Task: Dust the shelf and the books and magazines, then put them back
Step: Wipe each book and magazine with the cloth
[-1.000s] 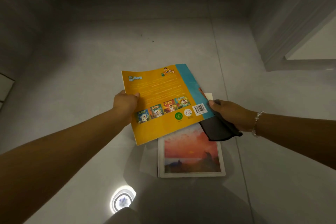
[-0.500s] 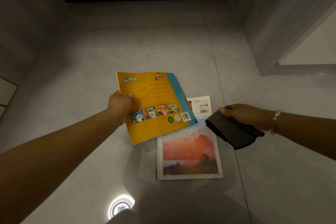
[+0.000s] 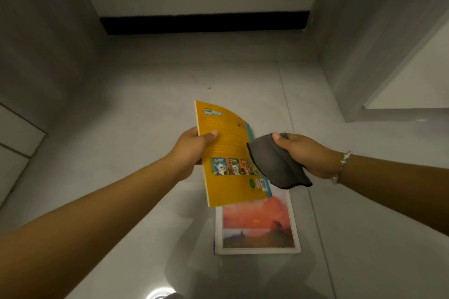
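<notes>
Your left hand [image 3: 192,150] grips an orange book [image 3: 228,153], back cover up, showing small cartoon covers and a barcode. Your right hand [image 3: 306,153] clutches a dark grey cloth [image 3: 274,162] against the book's right edge.

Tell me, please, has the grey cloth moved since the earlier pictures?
Yes. The grey cloth has swung back left onto the orange book, judged against the sunset book lying on the floor.

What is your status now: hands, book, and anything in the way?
Left hand grips orange book at its edge. Right hand holds grey cloth against the cover. Second book lies on floor below. Nothing blocking.
</notes>
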